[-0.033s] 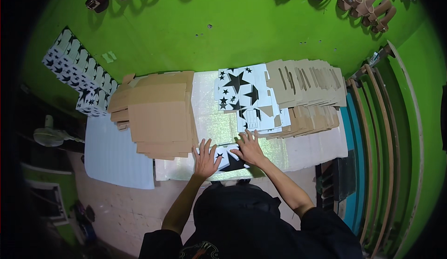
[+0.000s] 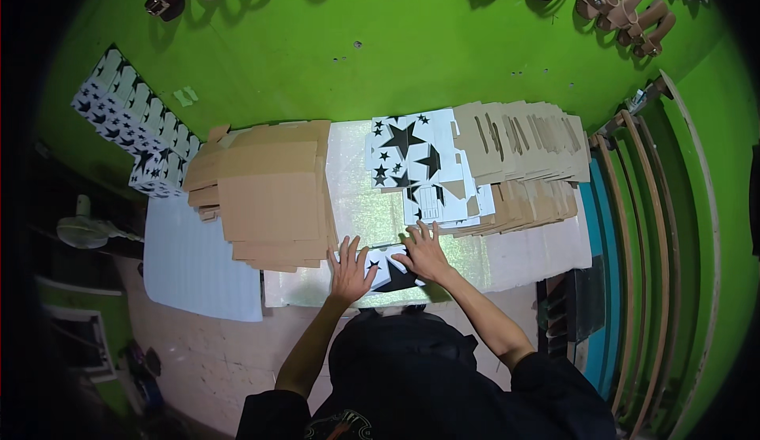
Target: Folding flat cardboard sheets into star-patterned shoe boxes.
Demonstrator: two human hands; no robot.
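While sitting near the front edge of the table (image 2: 518, 254), carton (image 2: 389, 277): white with a black star on the left part, mostly solid black toward the right, partly covered at both ends. Can't tell if fully folded.
Left hand (image 2: 349, 274): palm down over the carton's left end, with fingers fanned and nearly straight, so definitely not clenched, and thumb angled in over the white part. Can't tell if actually gripping or just pressing.
Right hand (image 2: 425, 256): over the right end, with fingers spread and pointing past the far edge, and thumb tucked in over the top. Not balled up either, but same deal, can't tell about the grip.
Brown stack (image 2: 269, 195): flat cardboard, layered kinda messily, just beyond and left of the left hand.
Star sheets (image 2: 386, 141): flat, white with big black stars, pretty much at the right fingertips.
Slotted cardboard (image 2: 518, 143): fanned out in overlapping rows, right next to the star sheets.
Box pile (image 2: 131, 115): white with black stars, stacked at far left.
Wall (image 2: 356, 76): bright green, with sandals (image 2: 621, 9) along the top.
Fan (image 2: 83, 230): off to the left, below the box pile.
Rack (image 2: 643, 234): long bars, way over on the right.
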